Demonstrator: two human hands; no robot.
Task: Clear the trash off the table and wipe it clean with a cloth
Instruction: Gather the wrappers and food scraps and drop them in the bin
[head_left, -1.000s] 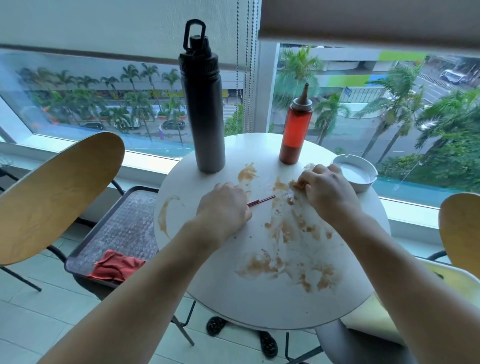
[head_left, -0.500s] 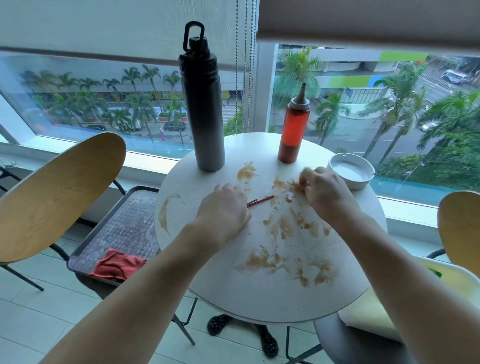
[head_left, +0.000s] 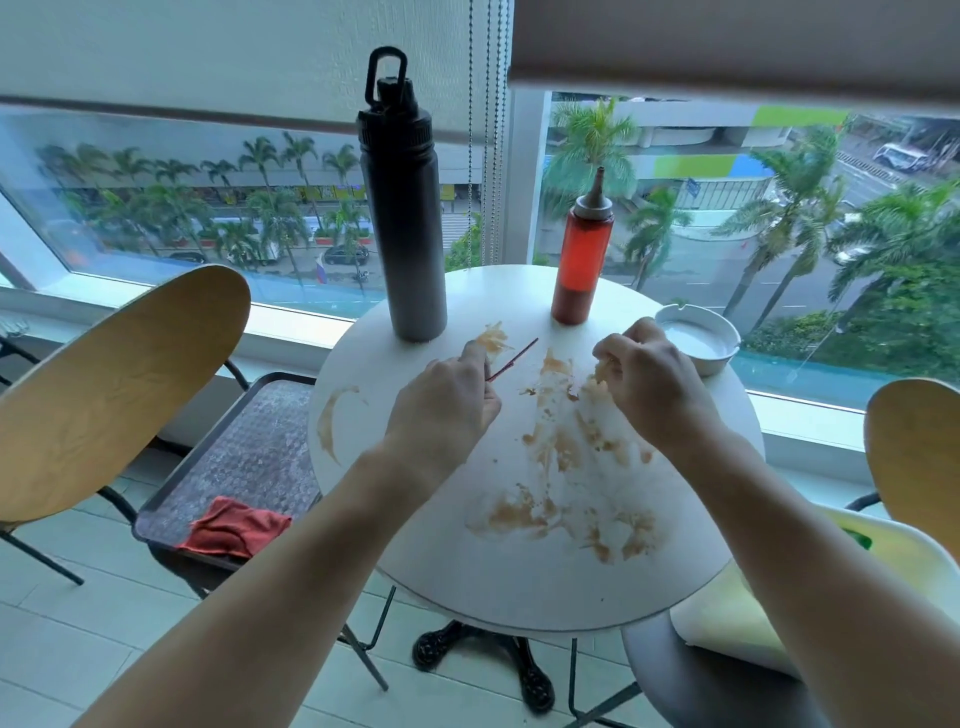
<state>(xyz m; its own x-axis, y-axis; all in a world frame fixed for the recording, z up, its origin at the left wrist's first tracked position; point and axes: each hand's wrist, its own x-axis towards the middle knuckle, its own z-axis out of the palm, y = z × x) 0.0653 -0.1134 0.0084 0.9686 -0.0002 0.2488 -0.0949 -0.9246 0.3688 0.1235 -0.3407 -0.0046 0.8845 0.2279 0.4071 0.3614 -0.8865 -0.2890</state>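
Note:
A round white table (head_left: 519, 582) is smeared with brown sauce stains (head_left: 561, 452). My left hand (head_left: 447, 405) pinches a thin red stick (head_left: 514, 358) that points up and to the right over the table. My right hand (head_left: 649, 384) is curled over small pale scraps (head_left: 602, 370) held at its fingertips, just left of the ashtray. A red cloth (head_left: 234, 527) lies crumpled on a dark tray (head_left: 249, 457) to the left of the table.
A tall black bottle (head_left: 402, 218) and a red sauce bottle (head_left: 579, 260) stand at the table's far side, a white ashtray (head_left: 696, 343) at its right. Wooden chairs (head_left: 104, 389) flank the table; a window runs behind.
My left hand has picked the red stick up off the table and tilted it upward. My right hand has lifted slightly with the scraps in its fingers.

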